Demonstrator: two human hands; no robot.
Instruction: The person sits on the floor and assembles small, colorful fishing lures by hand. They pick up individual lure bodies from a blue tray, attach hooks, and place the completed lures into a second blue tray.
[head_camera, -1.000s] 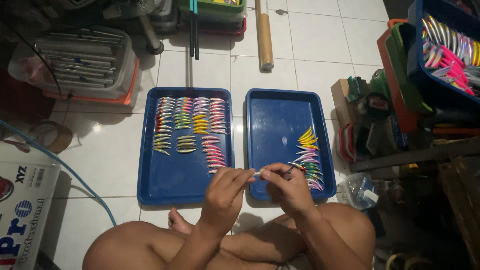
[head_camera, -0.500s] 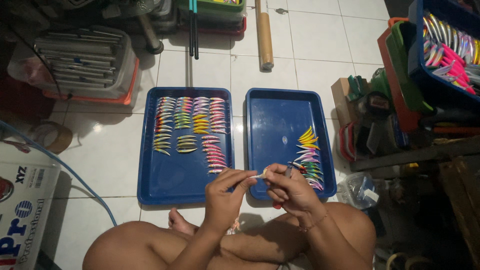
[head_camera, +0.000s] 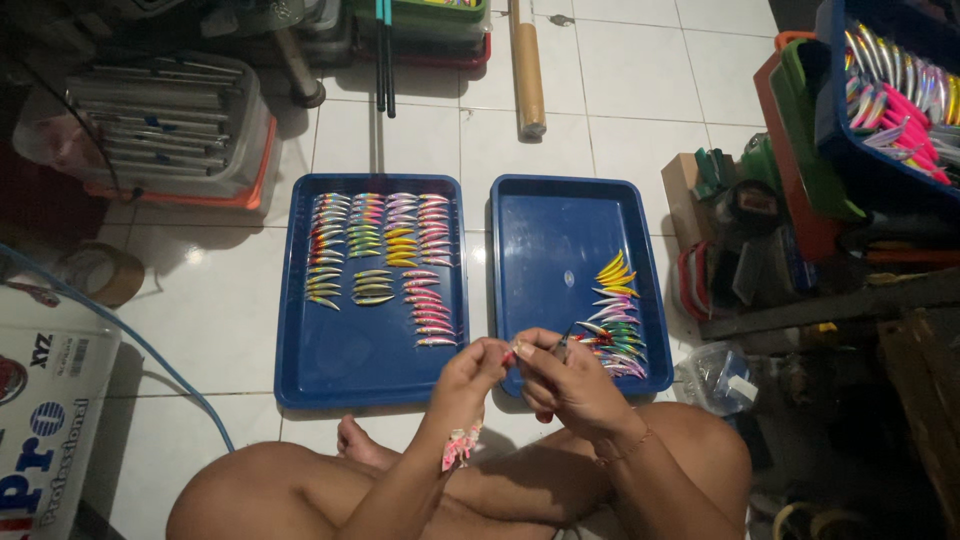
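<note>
I sit cross-legged on a tiled floor before two blue trays. The left tray (head_camera: 300, 360) carries several rows of small coloured fishing lures (head_camera: 380, 250). The right tray (head_camera: 545, 230) has a smaller column of lures (head_camera: 615, 310) along its right side. My left hand (head_camera: 468, 375) pinches one small lure (head_camera: 512, 350) by its end, over the near edge of the right tray. My right hand (head_camera: 570, 385) meets it there, gripping a small dark tool (head_camera: 563, 345) against the lure. A pink item (head_camera: 460, 447) dangles under my left wrist.
A clear lidded box of metal parts (head_camera: 170, 125) stands far left. A wooden handle (head_camera: 527, 70) lies beyond the trays. Blue bins with more lures (head_camera: 900, 90) sit at the right above a cluttered heap. A printed carton (head_camera: 45, 420) and blue hose (head_camera: 150, 350) lie at the left.
Both hands stay joined over the right tray's near edge. My right hand has turned slightly and shifted a little toward me; the lures on the trays have not moved.
</note>
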